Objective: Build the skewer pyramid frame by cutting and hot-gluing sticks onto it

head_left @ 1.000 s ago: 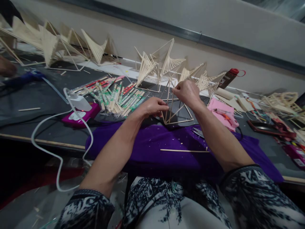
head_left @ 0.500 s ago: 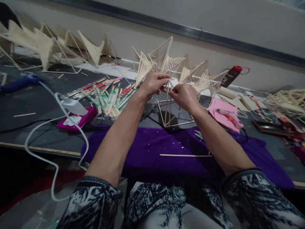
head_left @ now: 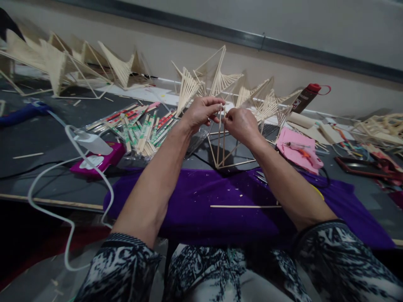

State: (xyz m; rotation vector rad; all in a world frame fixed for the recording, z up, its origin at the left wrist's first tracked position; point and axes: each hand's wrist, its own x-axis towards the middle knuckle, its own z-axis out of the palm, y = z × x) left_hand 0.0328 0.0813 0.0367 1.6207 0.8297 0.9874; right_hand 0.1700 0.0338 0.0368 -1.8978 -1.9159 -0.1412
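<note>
A small frame of thin wooden sticks [head_left: 218, 147] stands on the dark table, just behind a purple cloth [head_left: 195, 197]. My left hand [head_left: 203, 112] pinches the top of its upright sticks between thumb and fingers. From the other side, my right hand [head_left: 242, 125] is closed on a stick just below that top; its fingertips are partly hidden. One loose wooden stick [head_left: 244, 206] lies across the cloth. Beneath my right forearm the metal tips of a tool [head_left: 261, 177] show, the rest of it covered.
Paper-wrapped chopsticks [head_left: 145, 130] lie left of the frame, near a magenta power box [head_left: 99, 161] with a white charger [head_left: 94, 142] and cable. Finished stick models [head_left: 222, 79] line the wall. At right are pink sheets [head_left: 294, 147] and a dark bottle [head_left: 304, 98].
Both hands keep their grip at the top of the stick frame, with only a slight shift of the fingers. The view has turned a little.
</note>
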